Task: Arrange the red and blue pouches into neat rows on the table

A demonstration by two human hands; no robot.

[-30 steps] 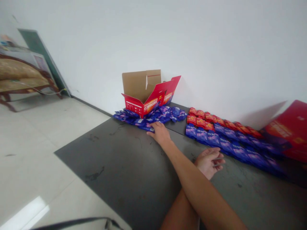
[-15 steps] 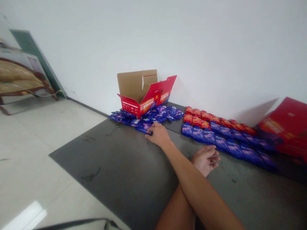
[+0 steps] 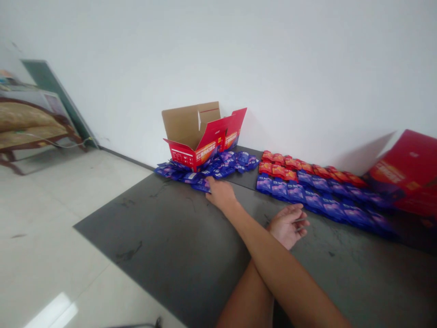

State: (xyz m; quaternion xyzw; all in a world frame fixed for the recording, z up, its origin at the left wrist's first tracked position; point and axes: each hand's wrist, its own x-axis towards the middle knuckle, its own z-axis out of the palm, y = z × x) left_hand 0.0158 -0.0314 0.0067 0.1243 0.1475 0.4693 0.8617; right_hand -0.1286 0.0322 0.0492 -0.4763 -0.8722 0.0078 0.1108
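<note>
From where I stand, the head camera's view looks down across a dark grey mat (image 3: 160,228) laid on a pale tile floor (image 3: 51,218), pushed up against a white wall (image 3: 239,54). The person's forearms cross low in the frame, the right forearm (image 3: 269,246) lying over the left (image 3: 246,296). The right hand (image 3: 221,193) reaches far to the left, half curled, its fingertips (image 3: 209,181) on the near edge of a loose heap of blue sachets (image 3: 208,171); I can't tell whether they are pinching one or only resting there. The left hand (image 3: 287,226) lies palm up on the mat, fingers loosely curled, just below the neat rows of sachets. A thin grey sliver (image 3: 300,220) shows at its fingers, too small to name, and I can't tell if it's held. Those rows run off to the right: red sachets (image 3: 283,166) along the wall, blue sachets (image 3: 324,200) in front of them, touching. An open cardboard carton (image 3: 194,136), printed red outside, stands behind the heap with its flaps up, sachets pressed against its front. Further right, a large red box (image 3: 403,173) sits tilted at the end of the rows. Far left, a wood-framed upholstered bench (image 3: 23,123) stands by a leaning green board (image 3: 44,82).
</note>
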